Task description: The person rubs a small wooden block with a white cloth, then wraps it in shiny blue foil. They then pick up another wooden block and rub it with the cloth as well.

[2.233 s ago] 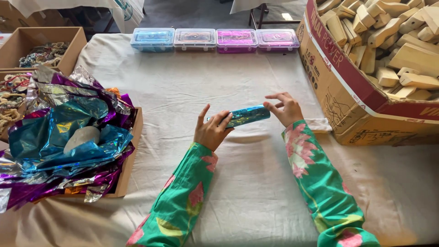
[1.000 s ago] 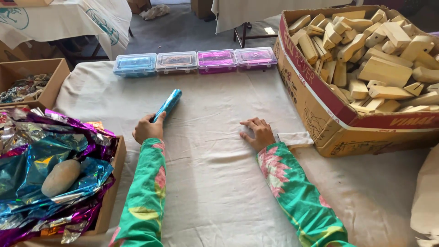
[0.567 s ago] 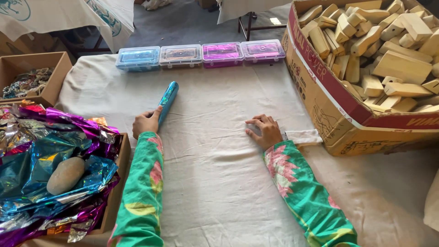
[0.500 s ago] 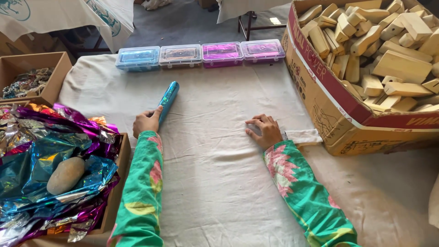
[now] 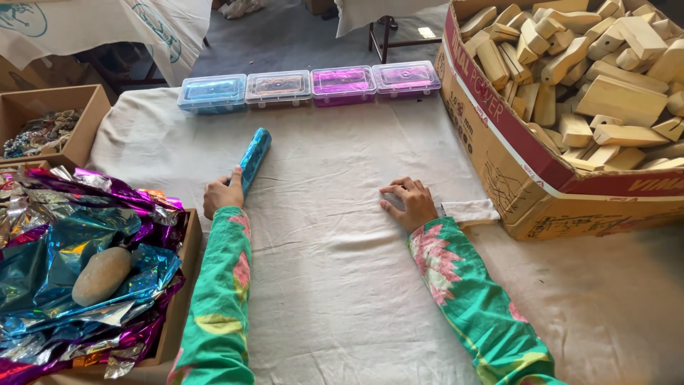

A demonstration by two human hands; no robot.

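Observation:
A long block wrapped in shiny blue foil (image 5: 254, 157) lies on the white cloth, pointing away from me toward the far left. My left hand (image 5: 222, 192) is closed at its near end, thumb laid along the foil. My right hand (image 5: 407, 203) rests on the cloth further right with its fingers curled under; a small pale patch shows under the fingertips, and I cannot tell what it is. Both arms wear green flowered sleeves.
A large cardboard box (image 5: 499, 142) full of bare wooden blocks stands at the right. Several lidded plastic boxes (image 5: 310, 83) line the far edge. A box of crumpled blue and purple foil (image 5: 85, 264) with a stone on it sits left. A white cloth scrap (image 5: 470, 212) lies beside my right hand.
Earlier both hands held the wrapped block in the middle. My left hand carried it left and laid it on the cloth; my right hand dropped to the cloth. Both hands have barely moved in the last half second.

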